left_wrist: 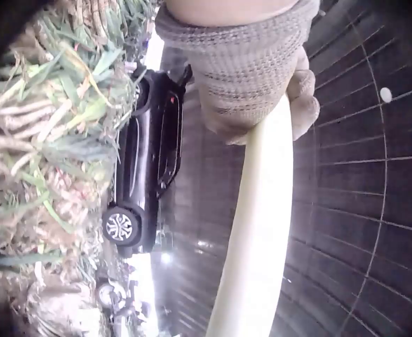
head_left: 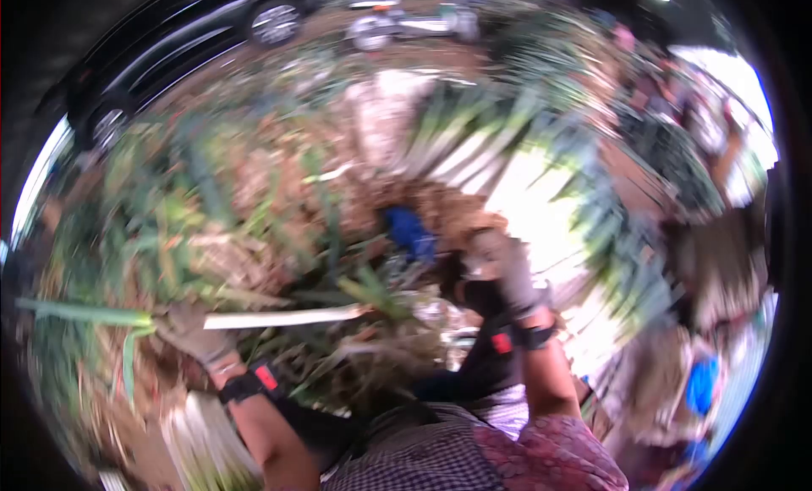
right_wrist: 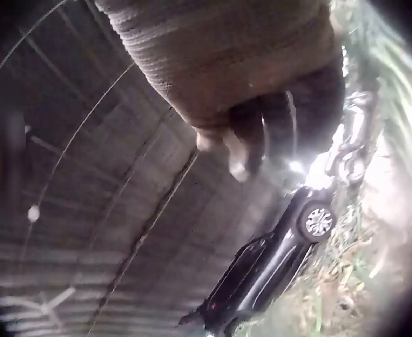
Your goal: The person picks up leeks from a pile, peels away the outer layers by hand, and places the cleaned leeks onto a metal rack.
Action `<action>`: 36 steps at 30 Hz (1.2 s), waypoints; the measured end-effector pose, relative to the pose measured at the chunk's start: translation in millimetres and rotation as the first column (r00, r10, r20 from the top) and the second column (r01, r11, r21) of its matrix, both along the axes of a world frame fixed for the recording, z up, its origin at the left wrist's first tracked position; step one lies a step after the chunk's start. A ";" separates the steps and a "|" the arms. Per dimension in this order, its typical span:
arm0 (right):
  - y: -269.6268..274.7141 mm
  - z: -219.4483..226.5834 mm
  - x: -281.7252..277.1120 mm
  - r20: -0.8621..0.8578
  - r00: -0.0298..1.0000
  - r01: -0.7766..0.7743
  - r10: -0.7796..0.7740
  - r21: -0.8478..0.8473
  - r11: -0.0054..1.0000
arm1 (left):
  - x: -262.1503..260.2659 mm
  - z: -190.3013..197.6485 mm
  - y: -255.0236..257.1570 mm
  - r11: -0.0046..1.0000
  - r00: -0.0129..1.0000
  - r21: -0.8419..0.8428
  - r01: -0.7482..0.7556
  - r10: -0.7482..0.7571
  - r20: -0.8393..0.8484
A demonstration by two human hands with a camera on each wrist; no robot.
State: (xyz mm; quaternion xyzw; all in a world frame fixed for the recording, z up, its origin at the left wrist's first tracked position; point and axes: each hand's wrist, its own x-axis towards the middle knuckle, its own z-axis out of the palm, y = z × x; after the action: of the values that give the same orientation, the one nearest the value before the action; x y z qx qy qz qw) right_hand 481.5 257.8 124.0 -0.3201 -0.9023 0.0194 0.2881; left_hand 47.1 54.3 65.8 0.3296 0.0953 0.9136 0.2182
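My left hand (head_left: 193, 329), in a grey-beige knit glove, grips a long, leek-like green onion (head_left: 288, 318). Its white stalk points right across my lap and its green leaves reach out to the left. In the left wrist view, gloved fingers (left_wrist: 302, 105) wrap round the pale stalk (left_wrist: 262, 225). Over on the right, my gloved right hand (head_left: 513, 275) is beside a row of white-stemmed green onions (head_left: 533, 203). Dark shapes show under that hand (right_wrist: 227, 56) in the right wrist view; I cannot tell whether it holds anything.
Heaps of loose green onions and dry leaves (head_left: 245, 178) spread ahead and left. A blue object (head_left: 410, 233) lies in front of me. A bundle of white stalks (head_left: 203, 436) stands at lower left. Farther back are a black car (head_left: 186, 47) and a motorbike (head_left: 414, 24).
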 end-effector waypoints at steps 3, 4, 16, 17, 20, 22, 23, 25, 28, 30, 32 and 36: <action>-30.2 -10.3 2.2 -0.456 0.867 -0.314 0.200 -0.187 0.931 | 36.6 25.9 81.9 0.875 0.876 0.082 0.477 -0.466 -0.126; -32.9 -16.2 9.4 -0.474 0.857 -0.316 0.201 -0.175 0.933 | 66.2 38.1 113.7 0.798 0.804 0.093 0.595 -0.591 -0.065; -41.7 -243.1 256.6 -0.574 -0.174 0.033 -0.800 -0.816 0.578 | 386.6 74.7 247.5 0.678 0.382 -0.720 0.150 -0.711 -0.590; -38.0 -284.2 274.8 -0.519 -0.341 0.071 -0.784 -0.846 0.529 | 376.1 54.0 248.0 0.633 0.411 -0.770 0.082 -0.725 -0.553; -55.0 -391.9 339.3 0.010 -0.288 0.398 -0.958 -0.908 -0.129 | 316.9 -14.5 249.1 0.521 0.544 -0.842 -0.137 -0.671 -0.504; -78.6 -476.3 386.2 0.149 -0.054 0.697 -0.987 -0.703 -0.144 | 269.4 -50.1 232.2 0.372 0.688 -0.905 -0.204 -0.603 -0.403; -71.4 -505.1 395.5 0.142 -0.361 0.444 -0.922 -0.843 -0.303 | 247.0 -62.6 222.7 0.300 0.745 -0.923 -0.239 -0.553 -0.373; -78.8 -468.7 404.9 0.179 -0.311 0.511 -0.933 -0.797 -0.323 | 211.7 -68.4 203.5 0.111 0.840 -0.942 -0.318 -0.429 -0.334; -79.8 -514.0 457.9 0.229 -0.217 0.507 -0.949 -0.804 -0.310 | 158.3 -92.2 169.2 0.168 0.913 -0.949 -0.267 -0.273 -0.304; -59.4 -494.8 476.8 0.228 -0.170 0.682 -0.959 -0.675 -0.281 | 130.4 -101.3 140.8 0.182 0.904 -0.942 -0.283 -0.278 -0.325; -22.3 -462.6 471.7 0.230 -0.073 0.834 -0.971 -0.519 -0.185 | 105.1 -118.5 114.5 0.175 0.873 -0.923 -0.342 -0.305 -0.381; 102.2 -238.8 327.6 -0.317 0.343 0.676 -0.884 -0.570 0.467 | 74.6 -147.5 73.3 0.074 0.852 -0.929 -0.364 -0.378 -0.364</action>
State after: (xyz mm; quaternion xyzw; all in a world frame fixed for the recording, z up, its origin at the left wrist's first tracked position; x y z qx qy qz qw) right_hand 809.2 360.0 -114.7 -0.7395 -0.4767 0.1275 0.4579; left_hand 121.7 127.6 -81.6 0.3252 0.7441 0.4658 0.3514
